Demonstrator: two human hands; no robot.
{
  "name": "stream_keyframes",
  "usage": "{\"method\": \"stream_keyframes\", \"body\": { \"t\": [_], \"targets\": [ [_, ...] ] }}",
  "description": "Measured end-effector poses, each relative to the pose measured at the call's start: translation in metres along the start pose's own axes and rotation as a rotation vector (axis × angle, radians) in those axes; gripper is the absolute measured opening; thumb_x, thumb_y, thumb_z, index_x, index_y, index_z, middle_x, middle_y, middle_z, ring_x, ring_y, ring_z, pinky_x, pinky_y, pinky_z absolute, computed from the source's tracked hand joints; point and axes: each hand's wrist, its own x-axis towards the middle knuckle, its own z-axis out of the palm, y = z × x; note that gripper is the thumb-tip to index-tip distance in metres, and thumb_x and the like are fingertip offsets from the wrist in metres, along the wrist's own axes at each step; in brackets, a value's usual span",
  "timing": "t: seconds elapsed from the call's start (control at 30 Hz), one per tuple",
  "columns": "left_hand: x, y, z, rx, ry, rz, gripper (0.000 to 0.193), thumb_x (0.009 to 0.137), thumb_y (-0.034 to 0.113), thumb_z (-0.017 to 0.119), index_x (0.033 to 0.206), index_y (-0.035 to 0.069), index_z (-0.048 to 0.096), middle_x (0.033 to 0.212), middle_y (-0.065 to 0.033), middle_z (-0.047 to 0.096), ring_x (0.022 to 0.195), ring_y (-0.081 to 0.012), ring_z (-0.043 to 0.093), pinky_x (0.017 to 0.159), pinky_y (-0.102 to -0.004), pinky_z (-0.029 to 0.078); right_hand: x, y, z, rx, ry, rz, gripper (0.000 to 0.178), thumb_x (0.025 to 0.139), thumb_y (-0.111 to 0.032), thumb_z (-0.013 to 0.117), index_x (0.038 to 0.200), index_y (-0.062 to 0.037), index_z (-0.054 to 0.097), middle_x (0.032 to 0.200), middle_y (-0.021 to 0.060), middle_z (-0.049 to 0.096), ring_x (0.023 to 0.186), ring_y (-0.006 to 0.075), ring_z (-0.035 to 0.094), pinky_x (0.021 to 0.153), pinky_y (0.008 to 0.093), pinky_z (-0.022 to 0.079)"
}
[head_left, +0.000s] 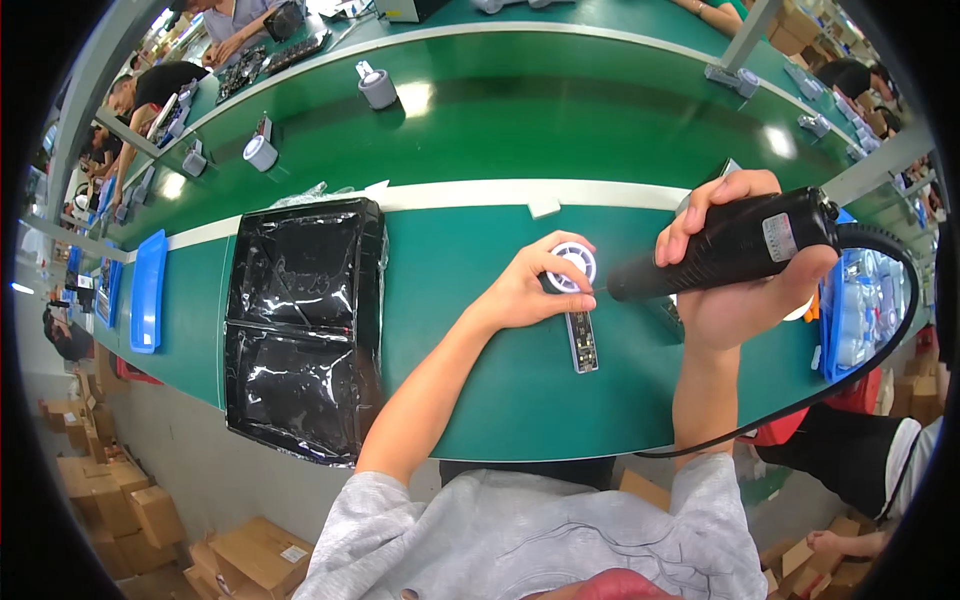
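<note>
My right hand [722, 318] is wrapped round a black corded electric screwdriver [725, 248], held nearly level with its tip pointing left. That tip meets the edge of a small device [583, 345] with a round white spoked head and a narrow handle, whose circuit board lies bare. Thumb and fingers of my left hand [530, 288] close round the device's head and keep it on the green table [480, 400]. Where the bit touches, my left thumb and fingertips hide the detail. Part of another board-like piece [668, 312] shows beneath the screwdriver.
A black plastic-lined tray [290, 385] with two compartments lies left of my arms. Farther left is a blue tray [148, 290]. A blue bin [855, 320] with clear bags stands right, past the screwdriver's cable [905, 310]. Beyond a white rail, grey units stand on a green conveyor [560, 110].
</note>
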Motion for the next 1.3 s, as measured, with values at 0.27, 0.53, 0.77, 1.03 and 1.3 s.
{"method": "stream_keyframes", "body": {
  "t": [0.27,0.53,0.77,1.03,1.3],
  "targets": [
    [-0.006,-0.004,0.005,0.003,0.006,0.021,0.016,0.08,0.01,0.093,0.093,0.01,0.083,0.132,-0.01,0.064,0.112,-0.0195,0.065,0.096,-0.0333,0.055,-0.005,-0.003,0.0,-0.047,0.017,-0.051,0.089,0.094,-0.088,0.044,0.11,-0.0001,0.051,0.086,0.0142,0.059,0.062,0.0197,0.061,0.054,0.0316,0.055],
    [-0.006,0.002,0.005,0.016,0.018,0.003,0.016,0.08,0.013,0.093,0.091,0.009,0.082,0.13,-0.0108,0.064,0.116,-0.0222,0.065,0.098,-0.0356,0.054,-0.003,0.0,0.004,-0.047,0.018,-0.045,0.089,0.095,-0.086,0.044,0.108,0.0017,0.053,0.084,0.0133,0.059,0.058,0.0193,0.061,0.052,0.0311,0.055],
    [-0.002,0.003,0.002,-0.01,0.016,-0.009,0.018,0.077,0.011,0.095,0.092,0.011,0.084,0.131,-0.0098,0.065,0.115,-0.0218,0.065,0.097,-0.0345,0.055,0.002,0.002,0.004,0.002,0.082,0.023,0.091,0.092,-0.088,0.047,0.107,0.001,0.056,0.082,0.0136,0.06,0.059,0.0208,0.062,0.054,0.0334,0.056],
    [-0.003,-0.003,-0.002,0.025,0.022,0.072,0.022,0.075,0.017,0.098,0.091,0.01,0.084,0.128,-0.0107,0.065,0.113,-0.022,0.066,0.095,-0.0325,0.056,0.003,-0.002,-0.006,0.059,0.041,0.043,0.092,0.091,-0.088,0.049,0.112,0.0009,0.056,0.088,0.0154,0.06,0.064,0.0239,0.062,0.056,0.0366,0.055],
    [-0.006,-0.009,0.005,-0.029,0.079,0.078,0.022,0.073,0.019,0.098,0.086,0.009,0.083,0.119,-0.0115,0.067,0.106,-0.025,0.068,0.091,-0.0344,0.057,0.003,0.0,-0.013,0.052,0.014,0.049,0.091,0.091,-0.087,0.05,0.115,0.0003,0.056,0.093,0.0137,0.06,0.066,0.0219,0.06,0.059,0.0328,0.053]
  ]
}}
